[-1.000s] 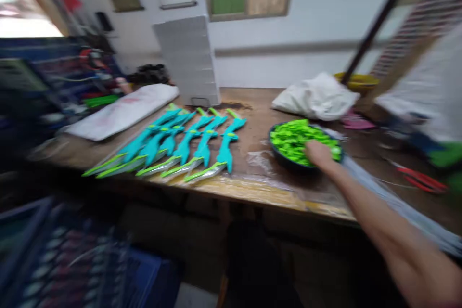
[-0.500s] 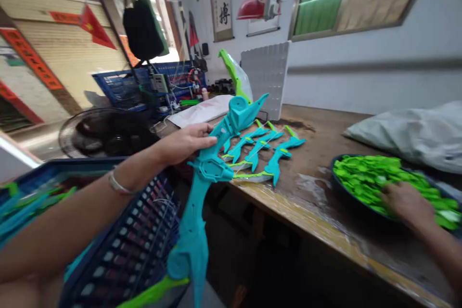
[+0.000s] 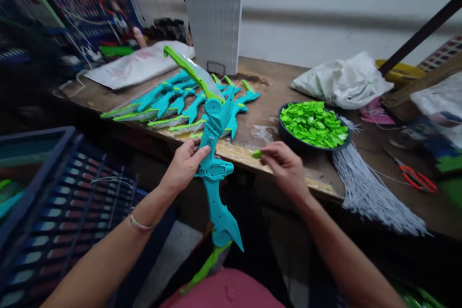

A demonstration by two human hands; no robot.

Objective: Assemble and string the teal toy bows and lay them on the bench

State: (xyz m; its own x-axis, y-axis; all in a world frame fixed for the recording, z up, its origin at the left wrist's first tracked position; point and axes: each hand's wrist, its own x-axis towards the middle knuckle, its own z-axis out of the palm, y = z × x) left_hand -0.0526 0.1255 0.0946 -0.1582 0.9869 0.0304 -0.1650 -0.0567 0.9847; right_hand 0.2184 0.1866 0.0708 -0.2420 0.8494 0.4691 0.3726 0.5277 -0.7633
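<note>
My left hand (image 3: 186, 163) is closed around the middle of a turquoise toy bow (image 3: 214, 202) with green limbs, held tilted in front of my lap. Between the thumb and fingers of my right hand (image 3: 287, 168) is a small green plastic piece (image 3: 257, 154), a short way right of the bow and apart from it. Behind that hand stands a dark round basin (image 3: 306, 144) heaped with similar green pieces (image 3: 314, 122). More turquoise bows (image 3: 184, 101) lie in a row on the wooden table (image 3: 269, 74), partly hidden by the held one.
A blue plastic crate (image 3: 65, 192) stands at my left with turquoise and green parts inside. On the right of the table are a bundle of pale cords (image 3: 371, 192), red-handled scissors (image 3: 417, 178) and a white sack (image 3: 342, 79). A white bag (image 3: 140, 65) lies back left.
My right hand has come out of the basin leftward with a green piece in its fingers. The view has turned down and right; the bow stays in my left hand.
</note>
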